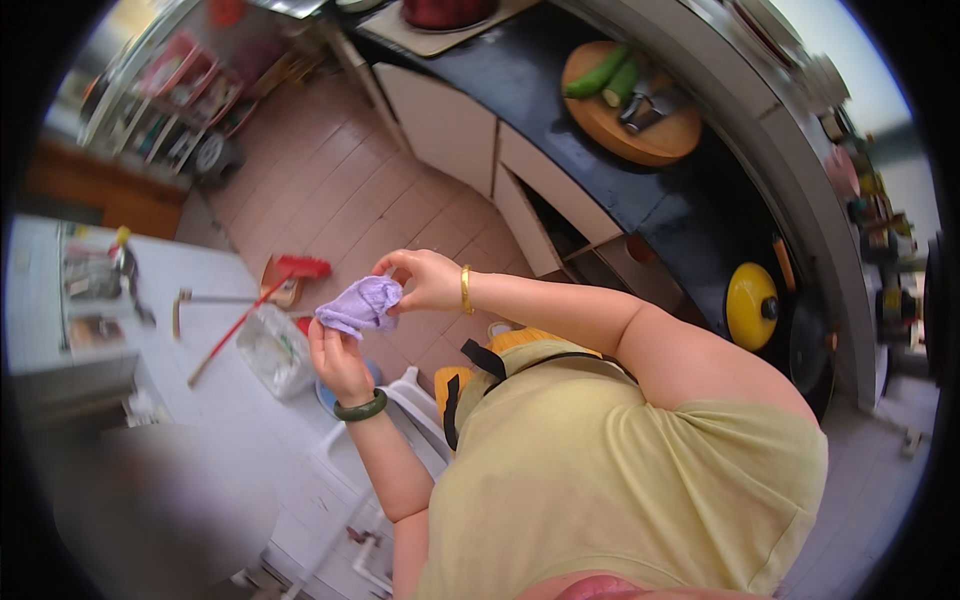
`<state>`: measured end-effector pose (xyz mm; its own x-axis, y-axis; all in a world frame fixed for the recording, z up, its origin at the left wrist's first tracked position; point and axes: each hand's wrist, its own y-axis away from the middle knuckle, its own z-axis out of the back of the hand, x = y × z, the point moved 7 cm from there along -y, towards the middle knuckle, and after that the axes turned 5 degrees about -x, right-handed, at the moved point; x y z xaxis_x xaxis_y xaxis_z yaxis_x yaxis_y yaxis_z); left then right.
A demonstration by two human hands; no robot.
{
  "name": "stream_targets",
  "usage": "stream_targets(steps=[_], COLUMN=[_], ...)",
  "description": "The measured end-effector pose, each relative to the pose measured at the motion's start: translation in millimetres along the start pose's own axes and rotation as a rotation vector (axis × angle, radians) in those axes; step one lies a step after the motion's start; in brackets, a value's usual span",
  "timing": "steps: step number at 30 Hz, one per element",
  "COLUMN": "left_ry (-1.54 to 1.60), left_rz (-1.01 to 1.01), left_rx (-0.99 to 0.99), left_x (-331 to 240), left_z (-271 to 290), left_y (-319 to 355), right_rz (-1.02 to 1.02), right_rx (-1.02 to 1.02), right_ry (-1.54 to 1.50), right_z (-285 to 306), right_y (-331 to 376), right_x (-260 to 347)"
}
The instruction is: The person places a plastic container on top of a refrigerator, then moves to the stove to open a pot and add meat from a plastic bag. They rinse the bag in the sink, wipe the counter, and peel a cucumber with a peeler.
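A crumpled light purple cloth [358, 308] is stretched between my two hands, raised above the floor. My left hand [341, 362], with a dark green bangle at the wrist, grips its lower left edge between thumb and fingers. The opposite side of the cloth is pinched by my right hand [425, 279], which has a gold bracelet at the wrist. Part of the fingers on both hands is hidden by the folds.
A red-handled broom [240, 330] leans near a bin with a clear plastic bag [277, 352]. On the dark counter [625, 195] are a round wooden board [640, 148] with green vegetables and a cleaver [655, 105], and a yellow lid [751, 306]. Below, a cabinet door [525, 225] hangs open.
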<state>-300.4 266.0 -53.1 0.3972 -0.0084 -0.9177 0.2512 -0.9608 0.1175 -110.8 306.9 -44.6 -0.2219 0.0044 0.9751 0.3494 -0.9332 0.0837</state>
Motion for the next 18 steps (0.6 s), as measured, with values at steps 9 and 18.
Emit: stream_targets(steps=[9, 18], left_ry=[-0.797, -0.401], left_rz=[-0.531, -0.050], left_rx=[0.633, 0.895], left_x=[35, 75], left_z=[-177, -280], left_y=[-96, -172], right_rz=[-0.168, -0.181], right_rx=[-0.511, -0.805], right_ry=[-0.898, -0.474], right_z=[113, 173], right_y=[-19, -37], right_x=[-74, -52])
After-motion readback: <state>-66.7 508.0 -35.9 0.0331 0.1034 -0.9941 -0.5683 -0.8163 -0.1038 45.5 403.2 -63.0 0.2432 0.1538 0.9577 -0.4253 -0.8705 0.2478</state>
